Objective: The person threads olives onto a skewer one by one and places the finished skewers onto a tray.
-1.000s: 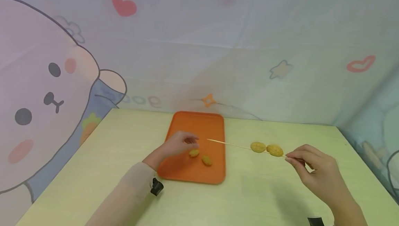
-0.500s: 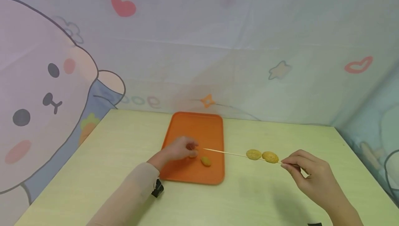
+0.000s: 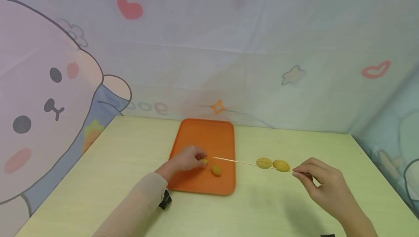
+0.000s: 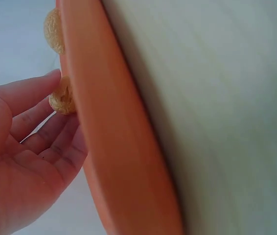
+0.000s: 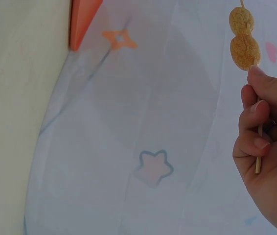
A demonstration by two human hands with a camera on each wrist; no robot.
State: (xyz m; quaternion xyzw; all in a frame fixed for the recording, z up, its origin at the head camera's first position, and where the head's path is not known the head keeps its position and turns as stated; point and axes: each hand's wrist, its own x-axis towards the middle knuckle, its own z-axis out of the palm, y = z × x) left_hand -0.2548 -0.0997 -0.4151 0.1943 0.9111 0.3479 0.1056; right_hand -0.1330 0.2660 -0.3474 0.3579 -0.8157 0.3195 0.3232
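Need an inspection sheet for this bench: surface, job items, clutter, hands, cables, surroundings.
Surface: pale table, orange tray lying on it.
Job items: skewer carries two yellow pieces; two more in the tray, a free piece and a piece at the fingers.
Clutter: nothing seen.
Hands: left hand at that second tray piece, firm grip unclear; right hand grips the skewer near one end.
Cables: nothing seen.
Surroundings: printed cloth behind the table.
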